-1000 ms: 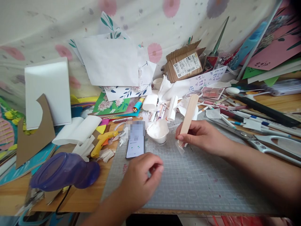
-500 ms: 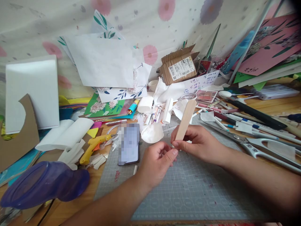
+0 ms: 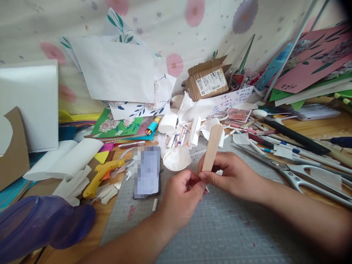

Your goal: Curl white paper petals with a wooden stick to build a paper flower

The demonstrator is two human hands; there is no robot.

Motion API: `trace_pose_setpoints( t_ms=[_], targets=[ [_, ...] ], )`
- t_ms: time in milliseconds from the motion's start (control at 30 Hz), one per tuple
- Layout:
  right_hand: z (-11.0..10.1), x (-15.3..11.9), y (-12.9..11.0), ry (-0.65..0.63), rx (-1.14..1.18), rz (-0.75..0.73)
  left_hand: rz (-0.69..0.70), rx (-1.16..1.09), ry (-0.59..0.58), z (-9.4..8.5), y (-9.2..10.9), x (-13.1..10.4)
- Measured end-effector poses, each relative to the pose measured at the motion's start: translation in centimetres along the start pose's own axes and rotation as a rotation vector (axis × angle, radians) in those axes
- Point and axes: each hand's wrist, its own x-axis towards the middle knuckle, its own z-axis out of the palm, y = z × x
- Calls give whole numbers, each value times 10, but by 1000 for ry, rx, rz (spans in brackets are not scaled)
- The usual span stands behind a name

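Note:
A flat wooden stick with a rounded top stands nearly upright, its lower end pinched in my right hand. Beside it my left hand is closed, thumb against the fingers, with a bit of white material at the fingertips, too small to name. The fingertips of both hands meet over the grey cutting mat. Just behind them lies a round white piece. To the left on the mat are a phone and a short white roll.
Large scissors and many pens lie at right. A yellow glue gun, white paper rolls and a purple object are at left. Farther back stand a cardboard box and floral papers.
The view has shifted slightly. The wooden stick has turned, showing more of its broad face and rounded top. Both hands stay close together.

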Motion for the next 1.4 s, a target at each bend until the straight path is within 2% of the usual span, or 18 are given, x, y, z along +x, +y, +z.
trace_pose_setpoints(
  t_ms=[133, 400, 600, 933, 1233, 1400],
  targets=[
    [1, 1, -2, -38, 68, 39, -31, -14, 8, 1, 2, 0],
    [-1, 5, 3, -60, 270, 98, 8, 6, 25, -3, 1, -1],
    [-2, 4, 1, -60, 253, 107, -14, -8, 9, -4, 5, -2],
    [1, 3, -1, -94, 338, 83, -7, -25, -28, -2, 0, 0],
    [1, 2, 3, -82, 283, 57, 18, 21, -33, -2, -7, -2],
    [0, 2, 4, -75, 263, 47, 3, 20, -31, -1, -3, -3]
  ],
)
